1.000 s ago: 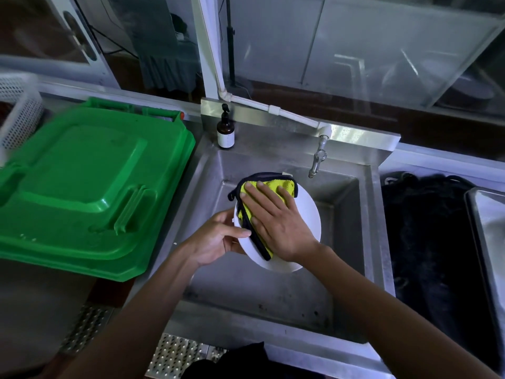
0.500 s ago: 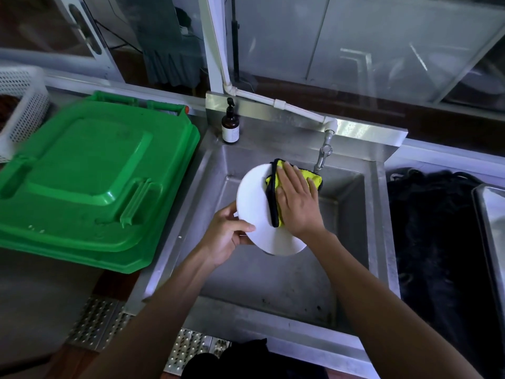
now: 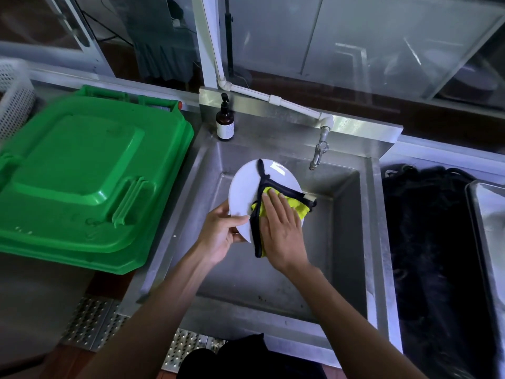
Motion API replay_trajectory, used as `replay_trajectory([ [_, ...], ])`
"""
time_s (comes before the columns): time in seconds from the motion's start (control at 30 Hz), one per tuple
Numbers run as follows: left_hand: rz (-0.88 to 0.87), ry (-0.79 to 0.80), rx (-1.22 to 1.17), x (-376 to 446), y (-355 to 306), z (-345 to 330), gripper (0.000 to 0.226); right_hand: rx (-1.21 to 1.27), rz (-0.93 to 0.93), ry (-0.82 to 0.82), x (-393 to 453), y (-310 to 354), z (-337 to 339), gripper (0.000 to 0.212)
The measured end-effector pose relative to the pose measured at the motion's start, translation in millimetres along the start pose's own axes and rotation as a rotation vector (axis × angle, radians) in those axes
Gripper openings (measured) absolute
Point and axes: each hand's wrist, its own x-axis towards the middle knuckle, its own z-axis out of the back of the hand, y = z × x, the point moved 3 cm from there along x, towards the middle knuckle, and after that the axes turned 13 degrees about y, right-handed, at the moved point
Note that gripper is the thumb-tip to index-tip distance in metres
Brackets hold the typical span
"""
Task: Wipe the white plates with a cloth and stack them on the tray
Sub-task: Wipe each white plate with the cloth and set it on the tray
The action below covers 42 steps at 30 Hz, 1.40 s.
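Right fingers (image 3: 273,212) flat on yellow cloth (image 3: 296,205), left hand (image 3: 220,236) gripping white plate (image 3: 246,187), bottle (image 3: 225,122) label unreadable

Both forearms are bare from the frame's lower edge to the wrists, with no sleeves in view. The left hand (image 3: 218,233) and right hand (image 3: 284,236) wear no gloves, rings, or watch. Dark clothing (image 3: 246,356) shows at the bottom centre, its details too dim to read

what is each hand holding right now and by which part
The left hand grips the white plate by its lower left rim. The right hand presses the yellow cloth flat against the plate's face, fingers straight.
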Motion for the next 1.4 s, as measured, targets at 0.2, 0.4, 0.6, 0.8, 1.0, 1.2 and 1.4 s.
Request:
replay_trajectory([
  [0.2,-0.017,-0.018,-0.046,-2.4,2.2,7.3,0.042,0.009,0.097,0.012,4.9,30.4,-7.3,0.056],
  [0.4,-0.067,-0.059,-0.061,-4.5,-0.7,13.7,0.054,-0.008,0.157,0.007,-0.7,22.5,-8.7,0.054],
  [0.6,-0.051,-0.128,-0.067,-8.7,0.1,21.9,0.05,-0.102,0.146,0.059,-7.3,3.5,-8.9,0.056],
  [0.8,0.016,-0.118,0.014,-13.7,-3.4,25.9,0.049,-0.066,0.026,0.058,6.7,-21.7,0.1,0.052],
  [1.0,0.054,-0.068,0.051,-18.8,-1.0,24.0,0.047,-0.107,0.076,0.038,27.8,-28.0,21.7,0.051],
  [1.2,0.083,-0.005,0.099,-20.8,1.2,18.5,0.049,-0.221,0.158,0.045,33.4,-24.7,33.4,0.054],
  [1.4,0.096,0.094,0.099,-19.1,-3.5,10.8,0.052,-0.201,0.371,-0.002,19.2,-11.3,32.3,0.05],
])
